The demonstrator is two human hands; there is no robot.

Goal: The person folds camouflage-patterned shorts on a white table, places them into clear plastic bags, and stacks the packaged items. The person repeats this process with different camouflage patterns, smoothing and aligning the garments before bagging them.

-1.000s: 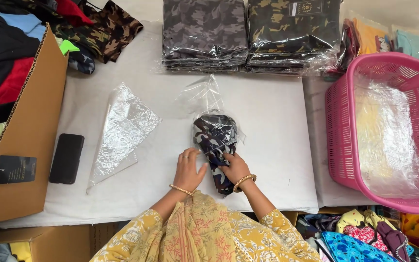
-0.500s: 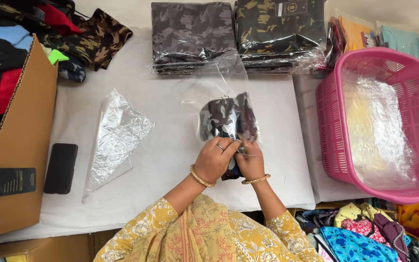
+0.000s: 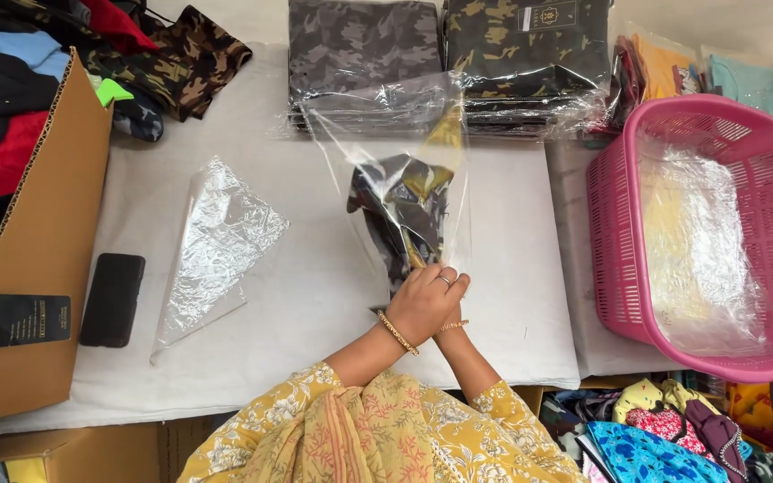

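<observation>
Your left hand (image 3: 418,304) is closed around the lower end of a clear plastic bag (image 3: 400,170), lifted off the white tabletop (image 3: 315,295). Your right hand (image 3: 452,315) is mostly hidden behind the left; it looks pressed to the same end of the bag, but you cannot tell how far it is closed. A folded camouflage garment (image 3: 400,210) sits inside the bag, in its middle part, so the filling looks done and the gripped end appears not yet sealed.

Counted: one filled bag in your hands, one empty clear bag (image 3: 216,241) lying flat to your left, two stacks of packed camouflage garments (image 3: 449,54) at the far edge, one pink basket (image 3: 615,233) lined with plastic to your right, one cardboard box (image 3: 42,268) of clothes, and one black phone (image 3: 112,300) beside it.
</observation>
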